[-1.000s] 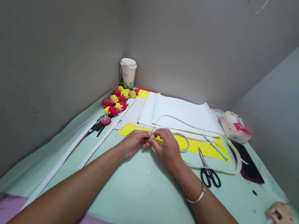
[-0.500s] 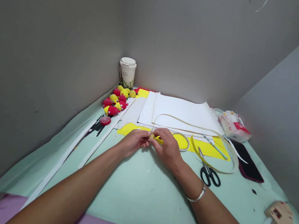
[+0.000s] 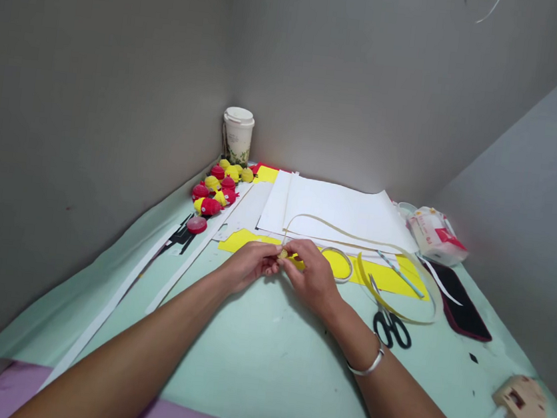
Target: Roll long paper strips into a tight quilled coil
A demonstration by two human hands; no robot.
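Between my hands is a small yellow coil [image 3: 283, 254], from which a long thin paper strip [image 3: 346, 231] arcs up and round to the right. My left hand [image 3: 254, 265] pinches the coil from the left, fingers curled. From the right, my right hand [image 3: 312, 274] holds it with thumb and fingertips. A yellow paper sheet [image 3: 396, 280] lies just behind, with a ring of tape [image 3: 349, 271] on it. Black-handled scissors [image 3: 391, 328] rest right of my right hand, partly beneath the strip's loop.
Red and yellow paper pieces [image 3: 208, 206] and a lidded cup [image 3: 238, 136] stand at back left. White sheets [image 3: 343, 210] lie behind. At right are a tissue pack [image 3: 436, 235], a phone [image 3: 463, 304] and a glue gun [image 3: 529, 412].
The strip's loop at the right has shifted slightly to the left. Both hands stay in nearly the same place on the coil.
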